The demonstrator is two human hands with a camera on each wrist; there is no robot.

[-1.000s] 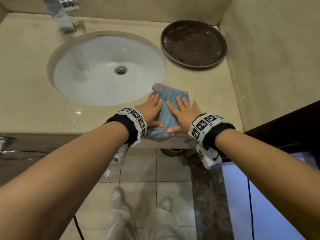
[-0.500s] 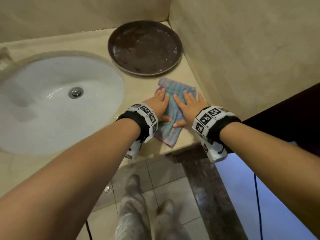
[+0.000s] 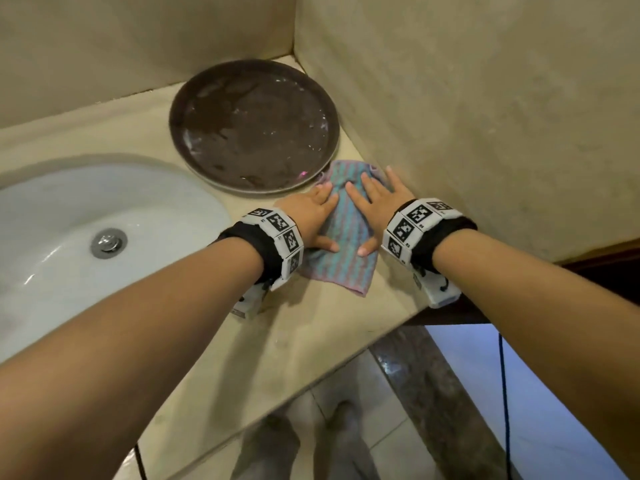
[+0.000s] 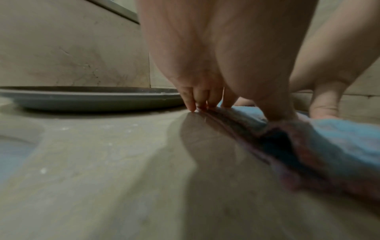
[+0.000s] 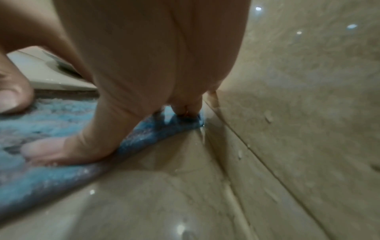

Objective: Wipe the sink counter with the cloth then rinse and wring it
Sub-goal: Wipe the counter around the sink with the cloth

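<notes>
Your right hand [image 5: 148,68] presses flat on the blue and purple cloth [image 5: 53,123], thumb splayed across the pile and fingertips [image 5: 188,108] pinning its far corner against the side wall [image 5: 308,97]. The cloth lies at the counter's [image 5: 164,194] wet right edge. Your left hand's thumb [image 5: 14,95] also rests on the cloth.

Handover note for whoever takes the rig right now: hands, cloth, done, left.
Left hand: flat, pressing the cloth.
Right hand: flat on the cloth, next to the side wall.
Cloth: spread on the counter in the right corner, far edge meeting the brown plate.
Done: wiping under way; counter near the cloth looks wet.
Left: finish wiping, rinse the cloth at the sink, wring it.
</notes>
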